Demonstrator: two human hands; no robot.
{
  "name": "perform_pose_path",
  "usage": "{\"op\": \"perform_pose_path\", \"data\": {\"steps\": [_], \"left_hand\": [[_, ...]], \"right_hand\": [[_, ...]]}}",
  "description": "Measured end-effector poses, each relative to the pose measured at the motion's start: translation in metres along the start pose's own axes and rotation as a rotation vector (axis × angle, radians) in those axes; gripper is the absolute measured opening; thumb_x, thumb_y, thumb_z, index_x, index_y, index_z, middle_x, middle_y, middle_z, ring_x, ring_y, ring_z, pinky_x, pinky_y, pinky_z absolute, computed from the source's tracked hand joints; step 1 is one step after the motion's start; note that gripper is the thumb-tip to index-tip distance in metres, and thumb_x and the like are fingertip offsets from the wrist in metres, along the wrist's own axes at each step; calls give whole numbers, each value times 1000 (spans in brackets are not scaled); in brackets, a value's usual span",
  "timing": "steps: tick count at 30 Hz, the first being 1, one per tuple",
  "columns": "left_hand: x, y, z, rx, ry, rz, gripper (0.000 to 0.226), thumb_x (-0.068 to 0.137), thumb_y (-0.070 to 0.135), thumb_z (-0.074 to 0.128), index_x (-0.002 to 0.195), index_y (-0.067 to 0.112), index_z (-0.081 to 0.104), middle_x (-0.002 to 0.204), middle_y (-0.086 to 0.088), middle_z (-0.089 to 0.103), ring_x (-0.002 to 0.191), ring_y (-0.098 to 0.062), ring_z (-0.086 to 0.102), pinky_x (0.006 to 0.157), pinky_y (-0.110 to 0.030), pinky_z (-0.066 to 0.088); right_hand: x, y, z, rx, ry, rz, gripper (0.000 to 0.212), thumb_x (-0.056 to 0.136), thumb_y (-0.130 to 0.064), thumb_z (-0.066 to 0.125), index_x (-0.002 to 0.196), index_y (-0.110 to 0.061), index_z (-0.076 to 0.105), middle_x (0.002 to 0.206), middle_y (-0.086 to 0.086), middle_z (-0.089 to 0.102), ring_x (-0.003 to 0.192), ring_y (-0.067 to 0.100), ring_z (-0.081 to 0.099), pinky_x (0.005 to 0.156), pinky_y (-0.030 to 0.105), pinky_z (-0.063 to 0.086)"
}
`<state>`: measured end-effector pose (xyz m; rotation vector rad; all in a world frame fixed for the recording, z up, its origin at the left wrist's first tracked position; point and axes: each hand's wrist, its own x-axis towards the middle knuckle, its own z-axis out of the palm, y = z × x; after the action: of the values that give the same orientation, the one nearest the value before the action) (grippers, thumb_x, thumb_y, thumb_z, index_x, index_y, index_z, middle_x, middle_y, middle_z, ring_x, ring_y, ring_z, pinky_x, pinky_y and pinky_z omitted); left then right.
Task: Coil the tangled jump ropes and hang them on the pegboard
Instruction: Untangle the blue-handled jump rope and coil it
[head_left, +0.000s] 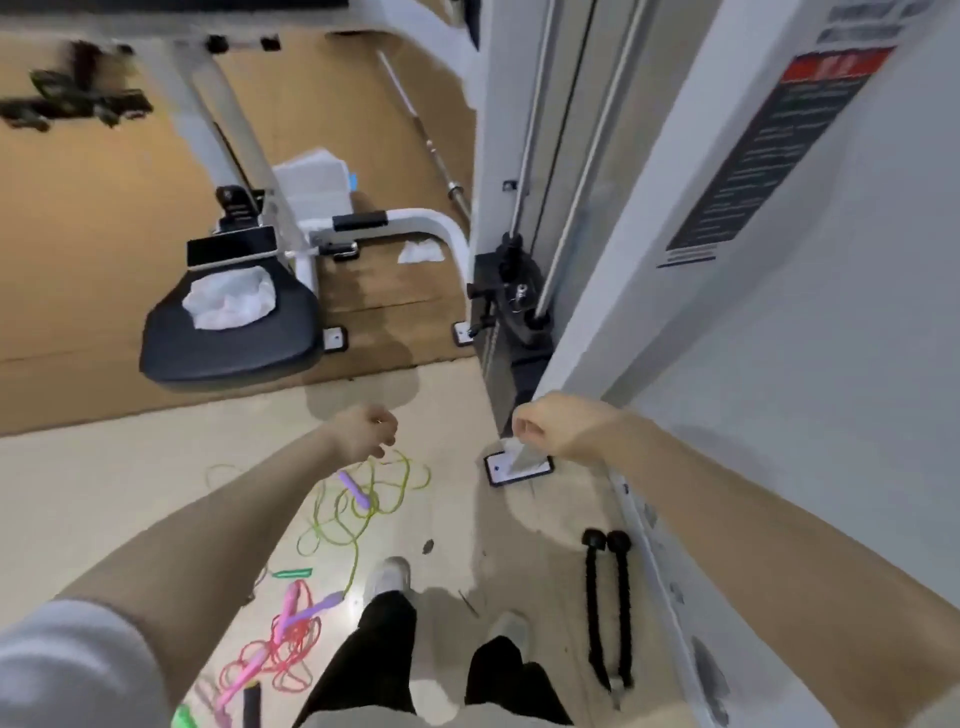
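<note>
I am looking down at the floor from the head camera, and both arms reach out in front of me. My left hand has its fingers curled under, just above the yellow-green rope, and I think it may be pinching a strand, but the picture is too blurry for me to tell. My right hand has its fingers curled in too, with nothing that I can see inside it; it hangs over a small white foot plate of the big white machine. The yellow-green rope lies in loose messy loops on the pale floor, with one purple handle on top of the loops and another purple handle lower down by my white shoe. A pink-red rope sits in its own knotty heap closer to my left leg. The ropes are down there because nobody has wound them up yet, so I guess the job has hardly begun. My hands are held out low because I need to lift a rope first. I see no pegboard here. A black rope handle pair lies by the wall, and a black seat stands farther off.
</note>
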<state>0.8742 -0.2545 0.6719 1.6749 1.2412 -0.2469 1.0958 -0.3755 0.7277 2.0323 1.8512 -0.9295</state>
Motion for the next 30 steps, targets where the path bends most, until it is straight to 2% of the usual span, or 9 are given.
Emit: {"op": "perform_pose_path", "data": {"steps": [3,7,9,11,16,20,24,27,30], "left_hand": [[-31,-67,-18,-108,61,-127,19,94,11,43,105,5,58,99,-13,63,72,-20,56,57,-25,40],[-59,-137,-55,-226,123,-205,16,93,10,45,102,8,58,99,-14,65,74,-22,58,59,-26,40],[-62,-159,-78,-261,173,-213,16,94,9,45,103,6,58,97,-15,64,73,-23,57,59,-26,40],[-61,-175,-103,-274,218,-205,18,95,10,44,105,5,58,97,-14,64,71,-21,57,60,-26,40],[-49,-188,-162,-350,266,-138,15,97,14,43,103,7,55,95,-10,62,72,-19,57,61,-27,39],[-31,-181,-192,-388,225,-79,10,96,13,44,98,9,53,93,-9,60,68,-15,55,60,-23,39],[-4,-183,-249,-369,311,-53,8,95,10,45,95,8,54,90,-8,59,67,-12,54,57,-19,42],[11,-191,-288,-360,359,-33,10,96,13,46,95,10,55,91,-9,60,69,-13,54,64,-21,44],[26,-206,-319,-281,266,-8,13,94,4,47,97,10,58,91,-13,58,71,-18,52,73,-29,44]], "right_hand": [[39,-43,6,-25,-59,-144,26,96,-19,39,109,-10,59,116,6,60,106,23,53,86,33,42],[85,-115,4,-71,-104,-261,30,98,-23,41,121,-10,55,126,6,52,114,24,50,75,16,44],[108,-145,3,-92,-123,-276,31,97,-25,42,122,-11,54,128,9,51,115,26,49,89,27,43],[127,-172,1,-93,-141,-255,30,96,-26,43,120,-12,55,126,10,52,115,28,49,96,37,41],[155,-224,0,-50,-167,-210,30,96,-26,42,118,-11,56,124,11,52,113,28,50,96,38,41],[180,-226,-7,-64,-262,-151,32,97,-26,39,118,-8,54,124,11,52,114,29,50,96,37,42],[219,-232,-41,-61,-188,-118,30,97,-28,39,118,-12,55,123,7,52,112,24,50,94,34,40],[246,-246,-55,-28,-119,-120,20,95,-28,40,104,-19,55,111,4,50,103,21,50,87,32,41],[265,-259,-60,24,-142,-120,16,95,-29,41,99,-22,55,108,-1,50,98,16,49,83,29,42]]}}
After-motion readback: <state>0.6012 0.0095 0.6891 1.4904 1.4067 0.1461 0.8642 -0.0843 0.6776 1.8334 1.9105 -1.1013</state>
